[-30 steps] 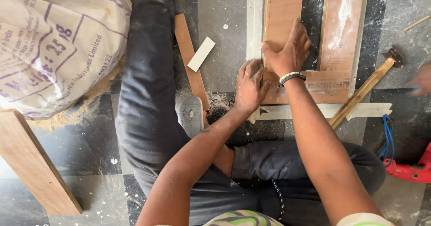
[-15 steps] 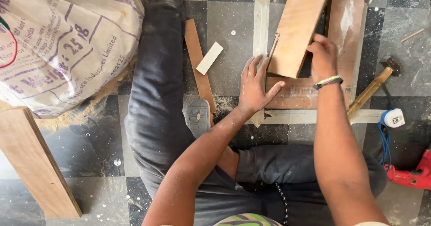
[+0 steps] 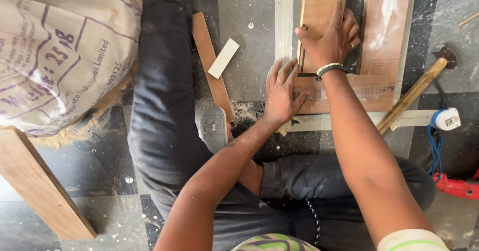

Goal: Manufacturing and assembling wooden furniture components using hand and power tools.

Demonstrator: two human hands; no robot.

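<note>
Slippage looks likely, since the right hand (image 3: 332, 36) lies flat with fingers spread on the upright board (image 3: 319, 11), the left hand (image 3: 282, 94) flat on the cross board (image 3: 364, 94), neither gripping.

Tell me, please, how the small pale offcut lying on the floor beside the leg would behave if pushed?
The offcut looks thin and flat, so it would probably slide, not roll. It seems small and likely light. Sawdust on the tiled floor may let it skid easily.
</note>
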